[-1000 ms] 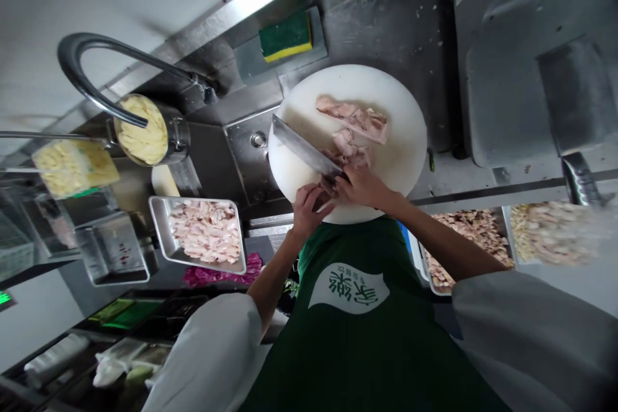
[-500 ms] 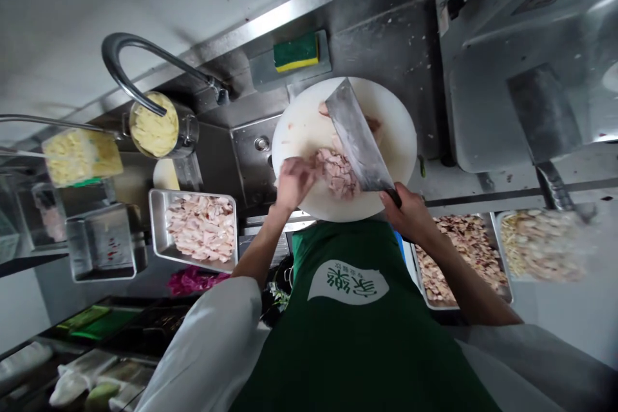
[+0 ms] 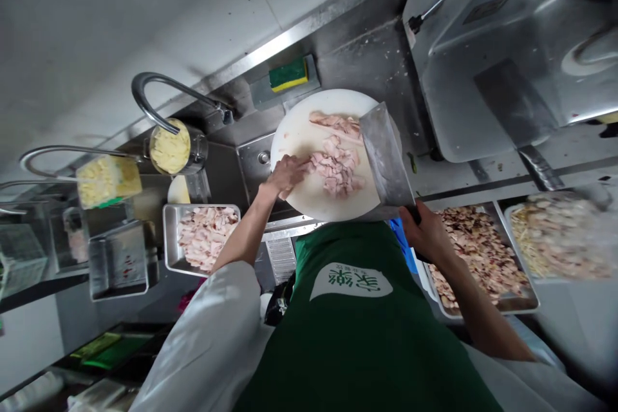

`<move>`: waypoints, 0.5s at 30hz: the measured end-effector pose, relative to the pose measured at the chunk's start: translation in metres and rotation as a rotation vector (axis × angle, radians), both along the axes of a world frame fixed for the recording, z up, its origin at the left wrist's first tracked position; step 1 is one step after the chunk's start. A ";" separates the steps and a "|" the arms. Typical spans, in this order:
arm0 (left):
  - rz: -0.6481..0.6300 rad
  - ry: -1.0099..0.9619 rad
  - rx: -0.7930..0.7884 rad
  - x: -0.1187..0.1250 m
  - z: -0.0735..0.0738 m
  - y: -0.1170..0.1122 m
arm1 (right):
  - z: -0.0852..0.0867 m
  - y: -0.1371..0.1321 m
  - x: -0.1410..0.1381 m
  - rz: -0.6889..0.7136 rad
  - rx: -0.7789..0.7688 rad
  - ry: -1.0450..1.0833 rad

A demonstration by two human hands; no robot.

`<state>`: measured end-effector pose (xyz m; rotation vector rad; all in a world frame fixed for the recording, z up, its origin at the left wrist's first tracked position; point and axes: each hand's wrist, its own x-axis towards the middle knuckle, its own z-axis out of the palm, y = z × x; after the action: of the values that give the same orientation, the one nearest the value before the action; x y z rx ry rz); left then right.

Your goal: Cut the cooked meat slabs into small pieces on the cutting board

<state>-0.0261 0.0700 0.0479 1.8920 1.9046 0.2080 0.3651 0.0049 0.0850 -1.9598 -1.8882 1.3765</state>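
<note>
1. Our right grip (image 3: 428,230) is clamped on the cleaver (image 3: 385,151), which reaches forward from it over the right side of the white cutting board (image 3: 333,207).
2. Our left grip (image 3: 290,174) is at the left edge of the chopped meat (image 3: 337,170); we cannot tell whether it is pinched together or apart.
3. Right of that grip, the chopped meat lies on the cutting board, with 1 longer strip (image 3: 333,121) just beyond it.
4. Left of our left grip, we have 1 metal tray (image 3: 170,235) of pale pieces (image 3: 205,232).
</note>
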 end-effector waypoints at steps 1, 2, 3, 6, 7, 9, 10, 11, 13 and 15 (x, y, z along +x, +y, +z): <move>-0.001 -0.017 -0.073 0.002 0.003 0.003 | -0.001 -0.001 0.002 -0.010 0.004 0.006; 0.008 -0.042 -0.147 0.005 0.005 0.005 | -0.002 -0.002 0.004 -0.020 0.011 0.013; 0.051 -0.076 -0.195 0.008 0.007 0.007 | -0.004 -0.003 0.005 -0.030 0.025 0.019; 0.272 -0.256 -0.169 0.012 0.016 0.012 | -0.006 -0.003 0.007 -0.062 0.087 0.023; 0.340 -0.345 -0.118 0.013 0.020 0.013 | -0.007 -0.003 0.008 -0.074 0.100 0.027; 0.437 -0.540 0.032 0.013 0.030 0.016 | -0.008 -0.005 0.011 -0.093 0.094 0.052; 0.459 -0.630 0.106 0.013 0.035 0.016 | -0.009 -0.007 0.014 -0.102 0.074 0.074; 0.462 -0.700 0.161 0.015 0.039 0.016 | -0.011 -0.009 0.018 -0.111 0.046 0.102; 0.434 -0.759 0.201 0.023 0.040 0.016 | -0.016 -0.017 0.029 -0.134 -0.031 0.167; 0.375 -0.699 0.161 0.036 0.029 0.016 | -0.025 -0.028 0.043 -0.166 -0.128 0.248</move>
<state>0.0097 0.0865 0.0764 1.2708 1.7370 1.0171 0.4077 -0.0227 0.0599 -1.8483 -1.5292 1.6378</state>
